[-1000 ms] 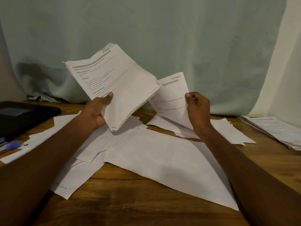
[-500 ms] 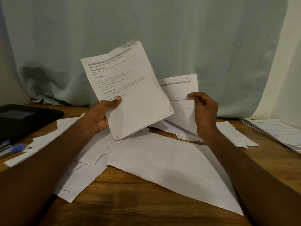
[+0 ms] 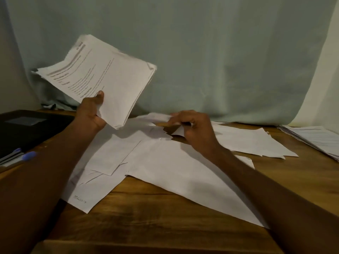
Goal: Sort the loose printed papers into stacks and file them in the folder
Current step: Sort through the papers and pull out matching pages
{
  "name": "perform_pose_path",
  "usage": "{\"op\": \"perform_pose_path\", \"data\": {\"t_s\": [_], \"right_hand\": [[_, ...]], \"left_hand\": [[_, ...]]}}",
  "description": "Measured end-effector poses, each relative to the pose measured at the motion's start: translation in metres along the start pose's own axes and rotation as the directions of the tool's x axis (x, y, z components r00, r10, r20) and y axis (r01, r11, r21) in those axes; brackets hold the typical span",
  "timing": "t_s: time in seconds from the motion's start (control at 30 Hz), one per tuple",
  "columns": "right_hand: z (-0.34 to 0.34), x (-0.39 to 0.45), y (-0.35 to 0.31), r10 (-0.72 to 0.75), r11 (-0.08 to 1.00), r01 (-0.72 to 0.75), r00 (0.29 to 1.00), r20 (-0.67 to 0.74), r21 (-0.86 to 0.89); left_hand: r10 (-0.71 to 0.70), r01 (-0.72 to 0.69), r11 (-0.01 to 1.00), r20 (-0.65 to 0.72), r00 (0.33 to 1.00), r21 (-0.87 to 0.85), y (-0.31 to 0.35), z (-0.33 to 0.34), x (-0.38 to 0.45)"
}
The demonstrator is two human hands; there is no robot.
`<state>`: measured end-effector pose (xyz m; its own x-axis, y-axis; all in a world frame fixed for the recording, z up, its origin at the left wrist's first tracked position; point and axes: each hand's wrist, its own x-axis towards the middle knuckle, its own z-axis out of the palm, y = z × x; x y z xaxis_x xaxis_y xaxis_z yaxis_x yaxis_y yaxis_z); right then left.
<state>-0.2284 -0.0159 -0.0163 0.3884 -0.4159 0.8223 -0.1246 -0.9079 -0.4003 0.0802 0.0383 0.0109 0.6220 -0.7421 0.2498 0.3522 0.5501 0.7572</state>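
Note:
My left hand (image 3: 91, 110) grips a stack of printed papers (image 3: 110, 76) by its lower edge and holds it raised and tilted above the table's left side. My right hand (image 3: 194, 129) is down among the loose white sheets (image 3: 165, 165) spread over the wooden table (image 3: 146, 226). Its fingers are curled and pinch the edge of one loose sheet (image 3: 159, 117) at the back of the pile. The black folder (image 3: 27, 129) lies shut at the far left.
A second neat stack of printed pages (image 3: 315, 138) lies at the right edge of the table. Two pens with blue caps (image 3: 27, 155) rest in front of the folder. A pale curtain (image 3: 201, 52) hangs right behind the table.
My right hand has dropped from holding a printed sheet upright to the table, where it now pinches a sheet lying there. The left hand's stack has swung left and tilted flatter.

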Motion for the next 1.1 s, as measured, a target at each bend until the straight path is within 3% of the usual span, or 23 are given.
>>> {"op": "perform_pose_path", "data": {"t_s": [0.1, 0.2, 0.27, 0.37, 0.47, 0.53, 0.6, 0.67, 0.73, 0.9, 1.0, 1.1], "right_hand": [[0.020, -0.004, -0.010, -0.219, 0.972, 0.234, 0.942, 0.253, -0.029], [0.035, -0.010, -0.012, -0.114, 0.993, 0.092, 0.863, 0.492, 0.069], [0.038, -0.013, -0.012, -0.091, 0.993, 0.031, 0.815, 0.572, 0.114], [0.033, -0.011, -0.015, -0.079, 0.978, -0.032, 0.855, 0.512, 0.204], [0.026, -0.006, -0.016, 0.006, 0.968, -0.086, 0.948, 0.319, 0.236], [0.025, -0.005, -0.008, 0.092, 0.995, -0.099, 0.982, 0.166, 0.034], [0.024, -0.005, -0.001, 0.077, 0.930, -0.046, 0.995, 0.070, -0.365], [0.023, -0.008, 0.002, 0.139, 0.840, -0.065, 0.985, 0.097, -0.539], [0.025, -0.010, 0.000, 0.228, 0.875, -0.122, 0.958, 0.176, -0.469], [0.029, -0.010, -0.008, 0.146, 0.959, -0.047, 0.927, 0.345, -0.280], [0.017, -0.002, 0.002, 0.243, 0.940, -0.166, 0.940, 0.241, -0.299], [-0.017, 0.006, 0.021, 0.377, 0.819, -0.275, 0.920, 0.111, -0.503]], "left_hand": [[-0.033, 0.033, 0.999, -0.014, 0.999, 0.011, 0.004, 0.001, 0.000], [-0.033, 0.033, 0.999, 0.009, 0.999, 0.015, 0.005, 0.002, 0.002], [-0.022, 0.021, 1.000, 0.028, 0.999, 0.020, 0.002, 0.000, 0.006], [-0.048, 0.047, 0.999, 0.051, 0.998, 0.006, -0.003, 0.001, 0.004], [-0.068, 0.067, 0.998, 0.070, 0.995, 0.016, -0.005, 0.009, -0.004], [-0.072, 0.070, 0.997, 0.085, 0.994, 0.025, -0.006, 0.013, -0.006], [-0.076, 0.073, 0.997, 0.114, 0.991, 0.027, -0.007, 0.017, -0.009], [-0.085, 0.082, 0.996, 0.154, 0.984, 0.026, -0.009, 0.023, -0.013], [-0.097, 0.092, 0.995, 0.164, 0.982, 0.035, -0.011, 0.030, -0.017], [-0.132, 0.129, 0.991, 0.179, 0.975, 0.024, -0.015, 0.039, -0.022], [-0.159, 0.158, 0.987, 0.195, 0.968, 0.023, -0.018, 0.043, -0.024], [-0.171, 0.164, 0.985, 0.202, 0.964, 0.051, -0.023, 0.048, -0.028]]}}
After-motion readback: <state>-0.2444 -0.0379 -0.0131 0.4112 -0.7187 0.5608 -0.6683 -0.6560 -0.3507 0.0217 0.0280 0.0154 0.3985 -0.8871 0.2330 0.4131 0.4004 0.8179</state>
